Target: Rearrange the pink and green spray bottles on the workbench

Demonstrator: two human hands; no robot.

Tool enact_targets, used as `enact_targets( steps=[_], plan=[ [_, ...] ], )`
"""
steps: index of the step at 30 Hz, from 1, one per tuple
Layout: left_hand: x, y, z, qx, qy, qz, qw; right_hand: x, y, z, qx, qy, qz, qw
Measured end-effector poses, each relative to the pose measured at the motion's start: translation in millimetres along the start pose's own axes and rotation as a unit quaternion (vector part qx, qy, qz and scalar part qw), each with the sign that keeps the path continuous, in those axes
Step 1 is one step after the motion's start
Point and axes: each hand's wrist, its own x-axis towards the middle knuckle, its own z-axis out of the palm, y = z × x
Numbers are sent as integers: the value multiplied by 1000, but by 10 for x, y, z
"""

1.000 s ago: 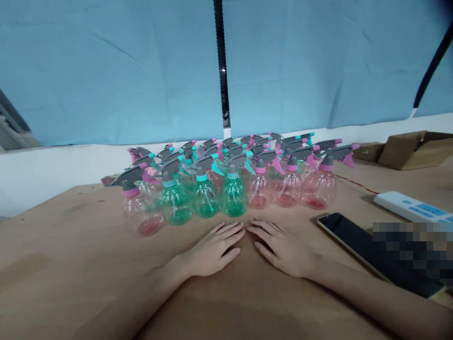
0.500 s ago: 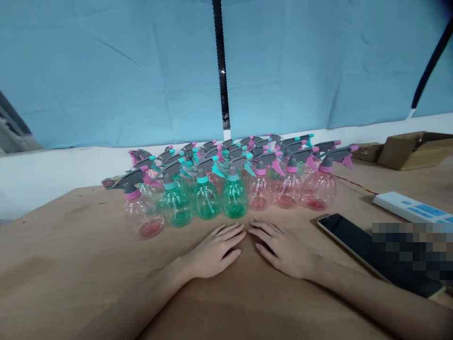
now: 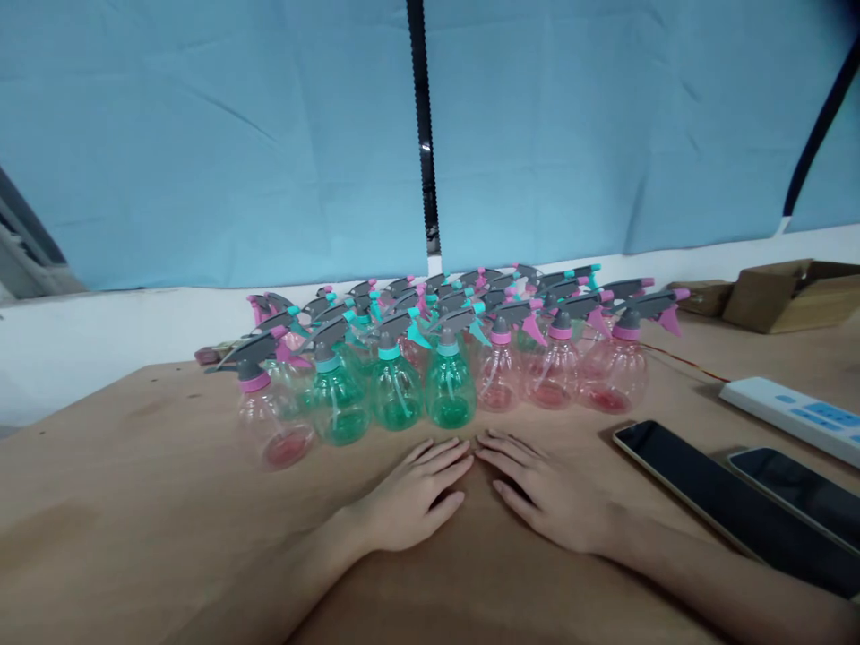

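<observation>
My left hand (image 3: 409, 493) and my right hand (image 3: 544, 488) lie flat, palms down, on the wooden table (image 3: 121, 502), fingertips almost touching each other. Neither hand holds anything. Just beyond the fingertips stands a dense cluster of small spray bottles with grey triggers. In its front row are green bottles (image 3: 449, 394) in the middle and pink bottles (image 3: 608, 376) to the right. One pink bottle (image 3: 275, 421) stands at the left front. More bottles stand in rows behind, partly hidden.
A dark tablet (image 3: 726, 506) and a dark phone (image 3: 799, 493) lie at my right. A white power strip (image 3: 793, 408) lies further right, with cardboard boxes (image 3: 786, 291) behind it. A blue cloth backdrop (image 3: 235, 134) hangs behind the table.
Both hands stay flat where they were. The view has tilted slightly, so everything sits a little lower in the picture, and the phone at the right now shows.
</observation>
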Motion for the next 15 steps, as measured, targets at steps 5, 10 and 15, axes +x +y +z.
enact_targets(
  steps=[5,10,15],
  plan=[
    [1,6,10,18,-10,-8,1000,3,13,-19,-11,-8,-7,1000],
    [-6,10,15,10,11,-1,1000,-4,11,-9,-13,4,-12,1000],
    [-5,31,19,9,21,-3,1000,-12,14,8,-13,10,-19,1000]
  ],
)
